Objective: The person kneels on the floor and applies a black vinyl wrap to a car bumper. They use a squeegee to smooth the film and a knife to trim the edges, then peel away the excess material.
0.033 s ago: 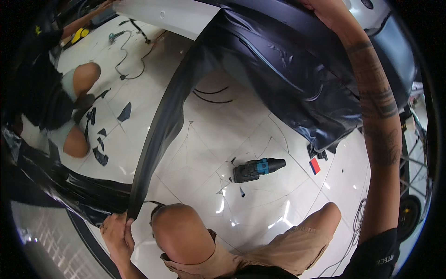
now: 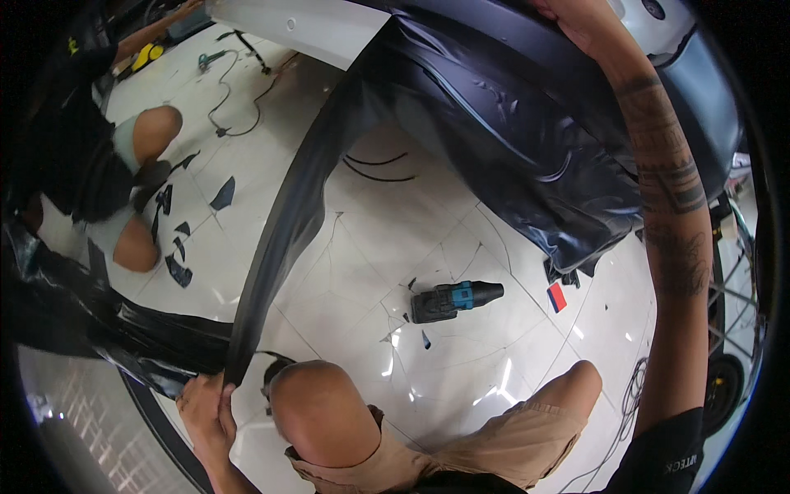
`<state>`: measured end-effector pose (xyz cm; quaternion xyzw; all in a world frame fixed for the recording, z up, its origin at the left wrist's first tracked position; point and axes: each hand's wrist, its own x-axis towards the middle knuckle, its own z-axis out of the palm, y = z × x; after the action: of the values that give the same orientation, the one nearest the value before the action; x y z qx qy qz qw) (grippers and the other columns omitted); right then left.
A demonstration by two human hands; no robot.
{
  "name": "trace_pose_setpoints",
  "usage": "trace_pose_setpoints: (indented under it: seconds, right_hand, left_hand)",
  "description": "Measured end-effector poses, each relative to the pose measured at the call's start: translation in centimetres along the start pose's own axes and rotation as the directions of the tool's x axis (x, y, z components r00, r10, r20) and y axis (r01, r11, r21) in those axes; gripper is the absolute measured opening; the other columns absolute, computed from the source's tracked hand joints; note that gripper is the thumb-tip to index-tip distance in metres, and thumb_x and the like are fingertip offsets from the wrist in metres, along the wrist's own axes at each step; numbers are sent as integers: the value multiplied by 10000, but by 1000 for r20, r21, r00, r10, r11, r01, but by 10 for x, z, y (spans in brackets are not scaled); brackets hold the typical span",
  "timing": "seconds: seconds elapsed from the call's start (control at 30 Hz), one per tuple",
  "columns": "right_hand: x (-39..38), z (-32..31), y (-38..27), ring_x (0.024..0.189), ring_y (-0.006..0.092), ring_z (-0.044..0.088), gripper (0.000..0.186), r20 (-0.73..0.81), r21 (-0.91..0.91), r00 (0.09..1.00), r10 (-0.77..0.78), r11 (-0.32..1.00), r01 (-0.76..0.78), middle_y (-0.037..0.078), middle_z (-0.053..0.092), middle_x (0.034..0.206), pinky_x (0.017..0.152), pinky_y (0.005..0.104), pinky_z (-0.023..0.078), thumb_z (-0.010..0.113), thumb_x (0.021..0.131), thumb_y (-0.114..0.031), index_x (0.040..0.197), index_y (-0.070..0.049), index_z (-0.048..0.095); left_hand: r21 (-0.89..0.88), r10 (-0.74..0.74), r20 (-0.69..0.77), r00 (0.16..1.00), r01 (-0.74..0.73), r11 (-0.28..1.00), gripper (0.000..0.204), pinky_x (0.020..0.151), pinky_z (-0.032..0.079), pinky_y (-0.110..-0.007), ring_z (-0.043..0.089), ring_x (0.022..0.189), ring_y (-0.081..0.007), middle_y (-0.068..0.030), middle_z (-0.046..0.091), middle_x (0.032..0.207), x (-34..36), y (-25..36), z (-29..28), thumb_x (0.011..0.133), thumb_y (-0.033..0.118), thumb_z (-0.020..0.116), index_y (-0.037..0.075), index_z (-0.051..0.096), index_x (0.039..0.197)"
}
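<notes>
Film [image 2: 288,214], black, stretched from left hand [image 2: 206,407], pinched at its lower end by the knee, up to right hand [image 2: 576,20] gripping it on the panel [image 2: 527,148]; wrinkled there, mostly unlaid; offcuts [image 2: 177,267] on floor.

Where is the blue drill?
The drill lies on the white floor in mid-view, just ahead of the person's knees, with a small red card to its right.

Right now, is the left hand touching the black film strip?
Touching. The head view shows the left hand gripping the lower end of the black film strip, fingers wrapped over its edge, no gap.
</notes>
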<state>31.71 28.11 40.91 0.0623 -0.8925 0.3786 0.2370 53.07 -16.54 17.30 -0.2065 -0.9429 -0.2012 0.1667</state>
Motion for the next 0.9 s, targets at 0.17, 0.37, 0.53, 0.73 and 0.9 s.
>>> trace_pose_setpoints:
  seconds: [0.17, 0.37, 0.53, 0.73, 0.9]
  right_hand:
    - [-10, -9, -3, 551, 193, 521, 257, -31, -309, 980, -195, 935, 176, 75, 539, 624, 533, 328, 405, 492, 904, -154, 728, -6, 608]
    - [56, 1, 31, 786, 392, 641, 283, 276, -774, 716, -641, 293, 561, 248, 654, 831, 726, 457, 493, 507, 858, -179, 804, 54, 659]
    - [19, 12, 0, 908, 394, 648, 277, -92, -459, 938, -333, 850, 257, 261, 661, 922, 777, 451, 503, 513, 825, -172, 860, 41, 687]
    - [17, 9, 3, 890, 405, 650, 264, -65, -418, 934, -352, 859, 295, 256, 667, 895, 769, 460, 505, 516, 812, -167, 844, 22, 697]
    - [18, 16, 4, 861, 407, 651, 275, -89, -316, 911, -402, 879, 357, 261, 663, 875, 754, 469, 502, 505, 819, -173, 823, 25, 694]
  left_hand:
    - [109, 80, -109, 991, -68, 992, 128, 661, 412, -415, 553, 729, -358, -159, 563, 804, -23, 7, 14, 780, 31, 627, -11, 599, 898]
    - [186, 32, -179, 983, 2, 982, 120, 713, 454, -394, 587, 801, -375, -183, 622, 900, -73, 22, -6, 825, 36, 622, -21, 601, 929]
    - [136, -120, -197, 973, 148, 980, 121, 701, 446, -375, 579, 775, -363, -197, 595, 838, -83, 54, -15, 853, 56, 616, -47, 588, 911]
    - [-3, -288, -115, 951, 290, 957, 124, 591, 386, -329, 455, 608, -264, -145, 462, 694, -77, 107, -35, 878, 66, 591, -41, 537, 845]
    - [141, -255, -135, 958, 273, 952, 108, 608, 391, -340, 476, 633, -263, -150, 472, 692, -113, 105, -62, 870, 63, 593, -34, 554, 842]
